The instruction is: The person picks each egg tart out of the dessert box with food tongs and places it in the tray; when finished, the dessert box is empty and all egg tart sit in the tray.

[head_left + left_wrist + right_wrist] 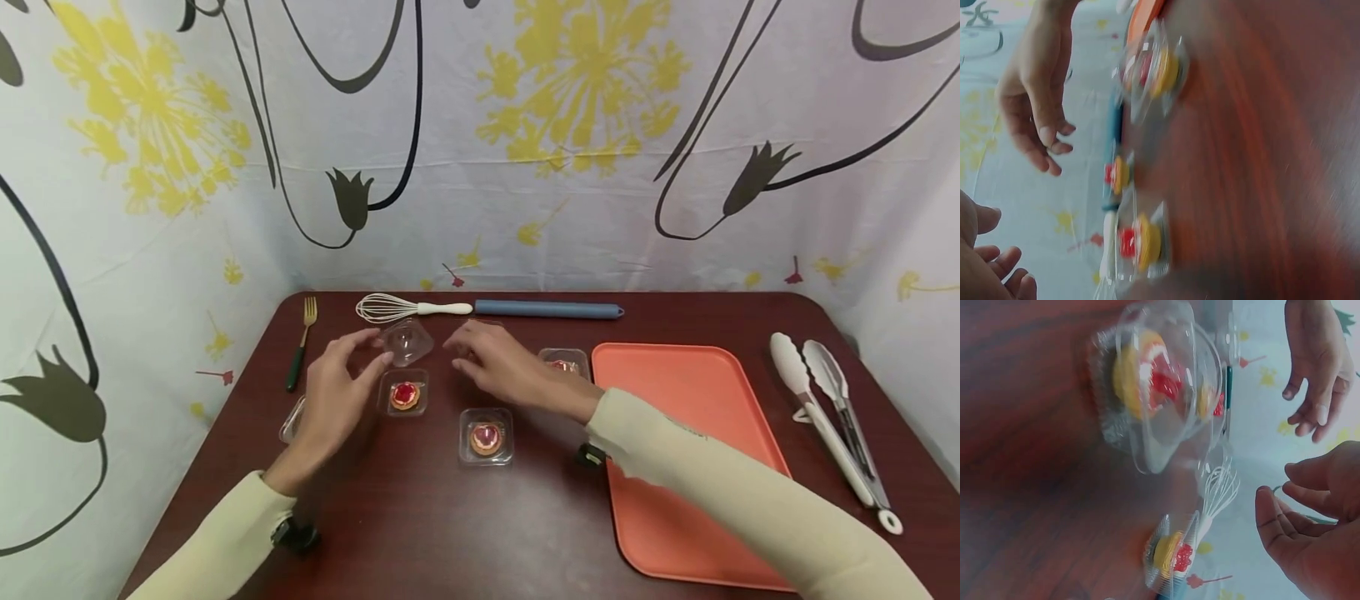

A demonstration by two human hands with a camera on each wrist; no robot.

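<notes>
My left hand (333, 392) hovers over the table's left half, fingers loosely curved and holding nothing. Its fingertips are close to a clear, empty-looking plastic piece (406, 343); whether they touch it I cannot tell. Just below that piece sits a red-topped tart (405, 396) in a clear square box. My right hand (498, 358) is also raised, with bent, relaxed fingers around nothing. A second tart (486, 437) in a clear box lies nearer to me. Another boxed tart (564, 364) is partly hidden behind my right wrist, and a clear container (291, 422) behind my left.
An orange tray (675, 367) lies on the right, partly under my right sleeve. Tongs (825, 417) lie beyond it. Along the back edge are a white whisk (412, 308) and a blue rod (547, 309). A fork (300, 350) with a green handle lies far left.
</notes>
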